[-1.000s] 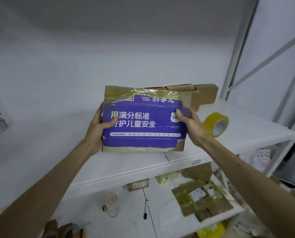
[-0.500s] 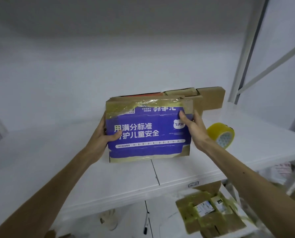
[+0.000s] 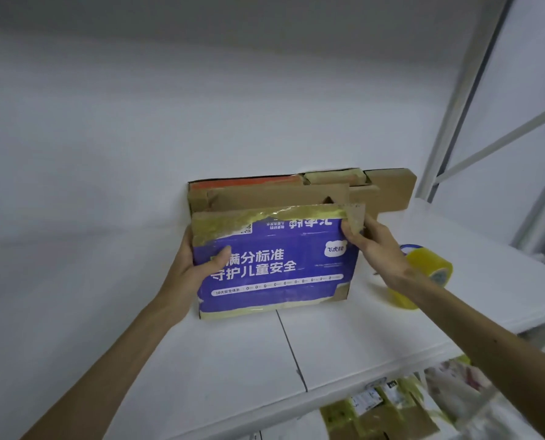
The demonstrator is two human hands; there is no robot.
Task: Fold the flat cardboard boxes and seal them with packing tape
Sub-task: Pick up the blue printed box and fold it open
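Note:
A flat blue-printed cardboard box [image 3: 283, 268] with yellowish tape along its top and bottom edges stands upright on the white shelf [image 3: 344, 338]. My left hand [image 3: 191, 268] grips its left edge, thumb across the front. My right hand [image 3: 372, 246] pinches its upper right corner. Behind it, several other flat brown cardboard boxes [image 3: 388, 192] lean against the back wall. A roll of yellow packing tape [image 3: 429, 274] lies on the shelf just right of my right wrist, partly hidden by it.
White metal shelf uprights and a diagonal brace [image 3: 474, 90] rise at the right. On the lower shelf at the bottom right lie taped cardboard pieces with labels [image 3: 379, 411]. A seam [image 3: 291, 350] runs across the shelf board in front of the box.
The blue box has moved back toward the stack by the wall and now stands on the shelf. My right hand has shifted up from its right edge to the top right corner.

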